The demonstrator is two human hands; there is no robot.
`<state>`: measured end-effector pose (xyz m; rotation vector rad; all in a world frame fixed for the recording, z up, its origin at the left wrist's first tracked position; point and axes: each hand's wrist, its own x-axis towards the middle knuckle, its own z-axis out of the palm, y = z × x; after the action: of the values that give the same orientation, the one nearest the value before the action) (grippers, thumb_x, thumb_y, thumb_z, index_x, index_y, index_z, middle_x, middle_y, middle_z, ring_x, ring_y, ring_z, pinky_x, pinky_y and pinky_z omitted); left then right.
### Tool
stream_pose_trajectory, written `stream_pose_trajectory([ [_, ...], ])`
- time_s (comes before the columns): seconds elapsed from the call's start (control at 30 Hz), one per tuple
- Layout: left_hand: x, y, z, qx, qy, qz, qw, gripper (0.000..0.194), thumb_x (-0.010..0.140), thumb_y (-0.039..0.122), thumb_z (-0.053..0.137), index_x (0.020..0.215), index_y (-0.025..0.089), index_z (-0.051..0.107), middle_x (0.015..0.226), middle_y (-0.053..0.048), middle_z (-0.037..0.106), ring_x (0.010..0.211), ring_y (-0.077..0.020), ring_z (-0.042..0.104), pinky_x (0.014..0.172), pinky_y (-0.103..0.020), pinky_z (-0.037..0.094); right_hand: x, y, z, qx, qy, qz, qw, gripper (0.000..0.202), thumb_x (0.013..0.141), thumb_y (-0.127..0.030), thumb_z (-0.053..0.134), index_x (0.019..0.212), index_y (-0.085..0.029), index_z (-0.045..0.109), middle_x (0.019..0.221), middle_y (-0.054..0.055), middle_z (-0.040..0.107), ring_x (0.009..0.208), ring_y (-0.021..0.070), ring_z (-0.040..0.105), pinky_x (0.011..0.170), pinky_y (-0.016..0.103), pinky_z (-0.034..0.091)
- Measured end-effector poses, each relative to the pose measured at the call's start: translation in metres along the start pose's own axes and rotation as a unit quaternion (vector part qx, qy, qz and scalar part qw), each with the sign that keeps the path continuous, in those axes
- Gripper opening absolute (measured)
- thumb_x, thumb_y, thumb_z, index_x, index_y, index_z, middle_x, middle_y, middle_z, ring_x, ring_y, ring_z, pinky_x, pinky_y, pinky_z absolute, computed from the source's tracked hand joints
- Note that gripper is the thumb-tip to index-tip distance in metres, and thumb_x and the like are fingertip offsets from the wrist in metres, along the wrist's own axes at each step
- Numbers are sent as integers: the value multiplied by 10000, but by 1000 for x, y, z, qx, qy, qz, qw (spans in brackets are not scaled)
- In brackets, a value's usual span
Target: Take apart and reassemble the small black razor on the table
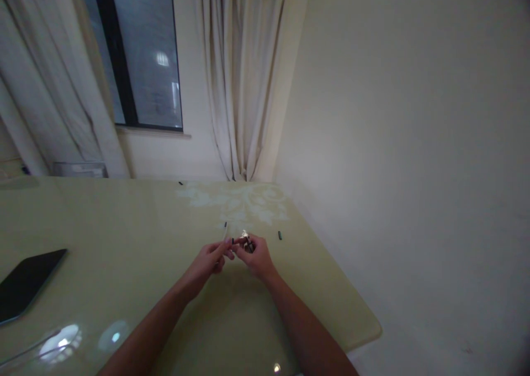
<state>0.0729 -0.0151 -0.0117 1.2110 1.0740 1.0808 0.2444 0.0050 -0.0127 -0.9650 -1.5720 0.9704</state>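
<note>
Over the glossy pale table (pixel 124 243), my left hand (pixel 213 257) and my right hand (pixel 254 254) meet, fingertips close together. My left hand is closed on a thin white stick-like piece (pixel 224 232) with a dark tip, or rests right against it. A small black piece (pixel 233 241) shows between the fingertips of both hands. My right hand has its fingers curled round a dark object (pixel 250 247), with a shiny bit (pixel 244 234) beside it; its exact shape is too small to tell.
A small dark piece (pixel 280 235) lies right of my hands, another (pixel 180 183) near the back edge. A black flat panel (pixel 31 282) is at the left. Curtains (pixel 244 78), a window (pixel 144 50) and a wall (pixel 414 144) border the table.
</note>
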Motion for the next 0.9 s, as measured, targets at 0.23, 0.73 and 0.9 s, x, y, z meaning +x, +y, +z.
stream_pose_trajectory([
  [0.23, -2, -2, -1, -86, -57, -33, 994, 450, 787, 590, 765, 748, 156, 656, 562, 86, 370, 491, -65, 270, 480, -232, 172, -6, -7, -1, -104, -16, -139, 985, 175, 828, -337, 738, 745, -188, 698, 721, 10, 581, 681, 148, 506, 652, 260, 384],
  [0.73, -4, 0, -8, -133, -85, -25, 987, 407, 776, 521, 820, 946, 161, 729, 663, 82, 304, 544, -65, 222, 489, -207, 196, -6, -7, -7, -124, -7, -153, 980, 165, 850, -311, 730, 965, -205, 781, 833, 58, 646, 767, 185, 572, 736, 291, 452],
  [0.9, -7, 0, -9, -140, -105, -28, 984, 436, 784, 541, 808, 995, 163, 754, 668, 85, 253, 549, -68, 186, 477, -197, 191, -6, -7, -7, -108, -3, -158, 982, 166, 858, -334, 740, 949, -205, 792, 830, 55, 628, 740, 175, 577, 700, 281, 448],
])
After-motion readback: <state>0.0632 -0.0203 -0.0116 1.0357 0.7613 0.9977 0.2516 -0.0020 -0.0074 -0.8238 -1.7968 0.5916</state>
